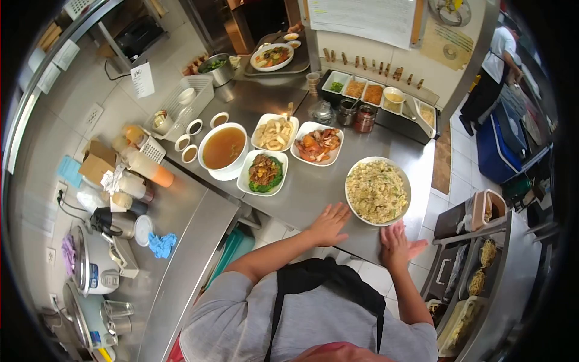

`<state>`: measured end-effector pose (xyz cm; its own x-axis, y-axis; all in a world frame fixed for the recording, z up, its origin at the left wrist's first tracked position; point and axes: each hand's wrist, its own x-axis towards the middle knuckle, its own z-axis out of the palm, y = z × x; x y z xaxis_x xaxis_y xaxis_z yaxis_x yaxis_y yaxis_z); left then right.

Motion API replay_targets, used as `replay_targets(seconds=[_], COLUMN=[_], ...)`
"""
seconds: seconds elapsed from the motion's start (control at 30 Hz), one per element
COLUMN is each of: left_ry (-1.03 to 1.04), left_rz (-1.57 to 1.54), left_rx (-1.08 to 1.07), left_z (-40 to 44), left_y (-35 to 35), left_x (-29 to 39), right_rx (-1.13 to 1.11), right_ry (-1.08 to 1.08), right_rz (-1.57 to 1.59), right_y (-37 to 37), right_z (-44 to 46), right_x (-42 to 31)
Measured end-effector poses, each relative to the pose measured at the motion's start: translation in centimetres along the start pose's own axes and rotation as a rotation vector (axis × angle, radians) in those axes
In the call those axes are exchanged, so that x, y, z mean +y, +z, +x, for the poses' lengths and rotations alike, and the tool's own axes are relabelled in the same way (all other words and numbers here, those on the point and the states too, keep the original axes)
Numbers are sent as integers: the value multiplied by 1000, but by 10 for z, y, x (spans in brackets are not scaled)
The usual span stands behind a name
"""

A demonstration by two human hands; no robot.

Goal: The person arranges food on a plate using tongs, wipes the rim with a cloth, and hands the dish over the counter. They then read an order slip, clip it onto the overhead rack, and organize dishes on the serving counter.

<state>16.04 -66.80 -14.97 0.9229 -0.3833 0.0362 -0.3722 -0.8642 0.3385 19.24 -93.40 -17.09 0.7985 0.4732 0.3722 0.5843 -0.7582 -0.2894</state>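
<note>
My left hand (329,225) is open, fingers spread, at the front edge of the steel counter (289,196). My right hand (394,244) is at the counter's right front corner, just below a white bowl of fried rice (377,190). Its fingers look stretched out; a pinkish patch beside it is unclear. Left of the rice are a square bowl of glazed sliced meat (317,145), a bowl of pale dumplings (275,133) and a bowl of meat with greens (263,173). A large bowl of brown broth (224,147) stands on a plate, with small sauce cups (194,127) beside it.
Topping containers (365,92) and jars (365,118) line the back. A tray (301,63) holds a plated dish (272,57). On the left counter are bottles, rice cookers (96,259) and a blue glove or cloth (162,245). Another person (497,60) stands near a blue cooler (503,145).
</note>
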Motion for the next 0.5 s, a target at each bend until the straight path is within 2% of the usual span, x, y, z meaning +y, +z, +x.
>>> replay_targets(seconds=[0.17, 0.27, 0.37, 0.43, 0.5], left_ry=[153, 80, -271, -351, -254], left_rz=[-177, -521, -646, -909, -1099], left_rx=[-2, -163, -164, -110, 38], left_z=[-11, -30, -78, -120, -163], left_y=[2, -16, -36, -11, 21], left_x=[-5, -7, -4, -17, -26], right_rx=[-155, -188, -176, -147, -163], right_ry=[-157, -297, -442, -515, -457], right_rz=[172, 245, 362, 417, 386], right_y=[13, 31, 37, 31, 42], right_z=[19, 25, 42, 53, 61], right_x=[-67, -95, -116, -129, -134])
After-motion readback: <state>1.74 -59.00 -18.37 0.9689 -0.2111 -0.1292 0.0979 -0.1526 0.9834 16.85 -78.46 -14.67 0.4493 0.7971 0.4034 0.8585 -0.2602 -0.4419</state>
